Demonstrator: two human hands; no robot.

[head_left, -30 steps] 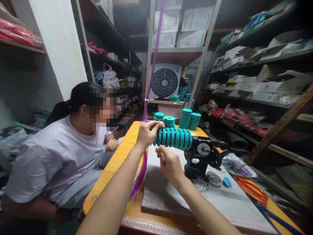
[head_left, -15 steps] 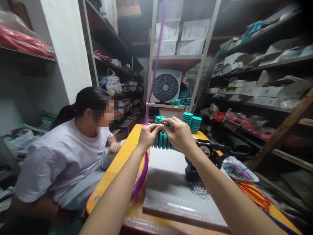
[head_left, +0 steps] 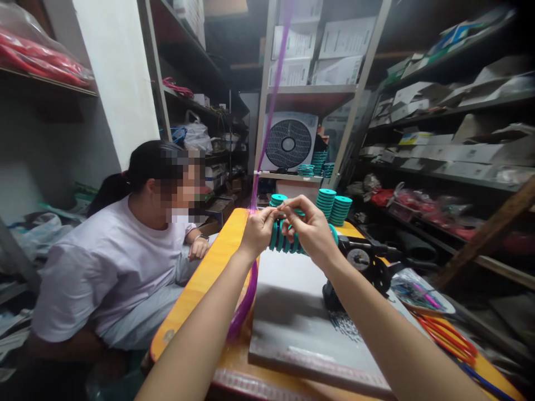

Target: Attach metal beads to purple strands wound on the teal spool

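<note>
My left hand (head_left: 256,233) and my right hand (head_left: 310,227) meet fingertip to fingertip. Both are closed in a pinch, and whatever is between the fingers is too small to make out. Just below and behind them sits a row of teal spools (head_left: 274,238) on edge, partly hidden by my right hand. The row is in line with a black hand-winding machine (head_left: 358,262) with a round dial. A bundle of purple strands (head_left: 249,292) curves down beside my left forearm, and more purple strands (head_left: 273,100) run upward behind my left hand.
A grey board (head_left: 288,323) lies on the yellow table (head_left: 188,284). Stacked teal spools (head_left: 341,209) stand at the back. Small metal pieces (head_left: 345,326), orange cords (head_left: 447,337) and a tray (head_left: 422,295) lie to the right. A person (head_left: 112,267) sits at left; a fan (head_left: 288,143) stands behind.
My hands stay together above the spools. My right fingers have curled in more toward the left fingertips. The view has shifted slightly, moving the scene a little to the right.
</note>
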